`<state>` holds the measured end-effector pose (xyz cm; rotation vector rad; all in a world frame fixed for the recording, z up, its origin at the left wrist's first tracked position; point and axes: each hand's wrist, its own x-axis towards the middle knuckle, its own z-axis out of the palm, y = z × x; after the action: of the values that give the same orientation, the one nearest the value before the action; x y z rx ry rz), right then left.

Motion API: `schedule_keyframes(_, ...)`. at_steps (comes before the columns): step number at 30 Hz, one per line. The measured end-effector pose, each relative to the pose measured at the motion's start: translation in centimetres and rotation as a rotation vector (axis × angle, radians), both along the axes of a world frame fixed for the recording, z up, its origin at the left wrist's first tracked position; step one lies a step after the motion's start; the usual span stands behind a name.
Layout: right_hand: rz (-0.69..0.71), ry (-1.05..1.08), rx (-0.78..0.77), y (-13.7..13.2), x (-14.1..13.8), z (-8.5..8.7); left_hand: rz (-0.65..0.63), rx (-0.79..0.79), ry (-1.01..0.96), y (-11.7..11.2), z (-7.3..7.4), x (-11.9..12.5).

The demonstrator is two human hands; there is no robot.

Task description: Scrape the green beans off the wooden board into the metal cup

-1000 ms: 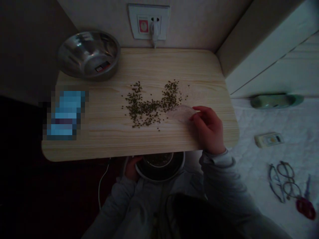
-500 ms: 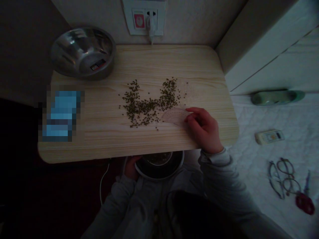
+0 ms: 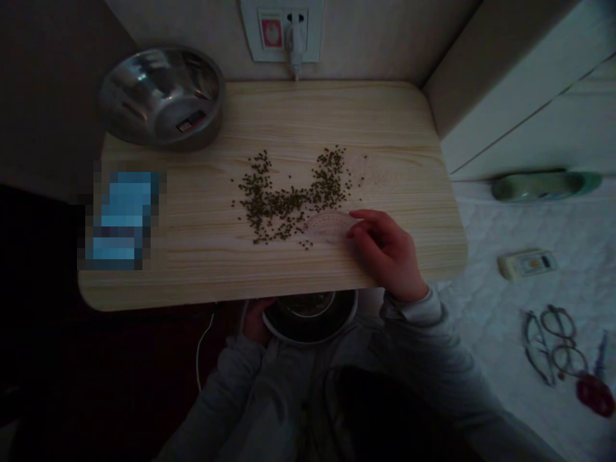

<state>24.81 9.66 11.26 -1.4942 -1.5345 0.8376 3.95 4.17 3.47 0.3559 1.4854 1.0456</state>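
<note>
My right hand [image 3: 387,253] is pinched on the edge of a clear plastic protractor [image 3: 330,226], which lies low over the table just right of the scattered beans. These small green beans, which look like mung beans [image 3: 289,204], spread in a rough U shape across the wooden tabletop [image 3: 192,256]. Below the table's front edge, my left hand [image 3: 257,319] grips the left side of a dark bowl with a pale rim [image 3: 312,339]. The table hides part of that hand and the bowl's far side.
A steel basin [image 3: 163,96] stands at the back left, with a blurred-out phone-like object [image 3: 122,218] before it. The wall socket [image 3: 283,32] holds a plug. On the white quilt [image 3: 481,333] lie a green case [image 3: 546,186], a remote [image 3: 528,264] and glasses [image 3: 561,340].
The protractor has slid slightly left in my right hand, its tip now reaching the right lower beans. My left hand keeps its place at the bowl. The whole view has shifted a little.
</note>
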Motion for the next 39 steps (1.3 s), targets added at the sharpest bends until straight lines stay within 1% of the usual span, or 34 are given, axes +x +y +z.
schedule_keyframes(2,0.035,-0.019,-0.014,0.0,0.1,0.0,-0.014,-0.024,-0.008,-0.2,-0.4,-0.3)
schedule_keyframes(4,0.07,-0.033,-0.027,0.0,0.2,0.1,-0.015,-0.031,0.027,-0.5,-0.9,-0.6)
schedule_keyframes(6,0.083,-0.032,-0.029,-0.1,0.3,0.2,-0.005,-0.031,0.076,-0.7,-1.3,-0.9)
schedule_keyframes(7,0.082,-0.028,-0.026,-0.1,0.3,0.2,0.0,-0.048,0.062,-0.7,-1.4,-0.9)
schedule_keyframes(8,0.08,-0.028,-0.023,-0.1,0.3,0.2,0.018,-0.062,0.017,-0.7,-1.4,-0.9)
schedule_keyframes(10,0.082,-0.041,-0.018,-0.1,0.3,0.2,0.007,-0.057,-0.048,-0.6,-1.1,-0.8)
schedule_keyframes(13,0.124,-0.061,-0.021,-0.1,0.3,0.3,-0.021,-0.022,-0.059,-0.3,-0.6,-0.5)
schedule_keyframes(17,0.129,-0.028,-0.019,-0.2,0.2,0.4,0.009,-0.023,-0.138,-0.1,-0.3,-0.2)
schedule_keyframes(19,0.117,-0.009,-0.021,-0.4,0.0,0.4,0.012,-0.037,-0.117,-0.3,-0.3,-0.2)
schedule_keyframes(21,0.119,0.002,-0.029,-0.6,-0.3,0.4,-0.004,-0.046,-0.027,-0.5,-0.4,-0.5)
schedule_keyframes(23,0.13,0.004,-0.043,-0.8,-0.6,0.5,-0.019,-0.046,0.065,-0.7,-0.7,-0.9)
schedule_keyframes(25,0.135,0.011,-0.053,-0.9,-0.8,0.5,-0.013,-0.041,0.105,-0.9,-1.2,-1.1)
schedule_keyframes(29,0.131,0.049,-0.058,-0.9,-0.7,0.4,0.011,-0.077,-0.002,-0.8,-2.0,-0.9)
schedule_keyframes(31,0.128,0.058,-0.054,-0.9,-0.6,0.4,0.046,-0.101,-0.066,-0.6,-1.8,-0.6)
schedule_keyframes(35,0.095,0.075,-0.048,-0.9,-0.6,0.3,0.076,-0.136,-0.193,-0.1,-0.2,0.1)
schedule_keyframes(37,0.07,0.087,-0.048,-0.9,-0.6,0.2,0.073,-0.123,-0.211,0.0,0.4,0.2)
schedule_keyframes(39,0.043,0.098,-0.046,-1.0,-0.6,0.1,0.074,-0.103,-0.188,0.1,0.7,0.3)
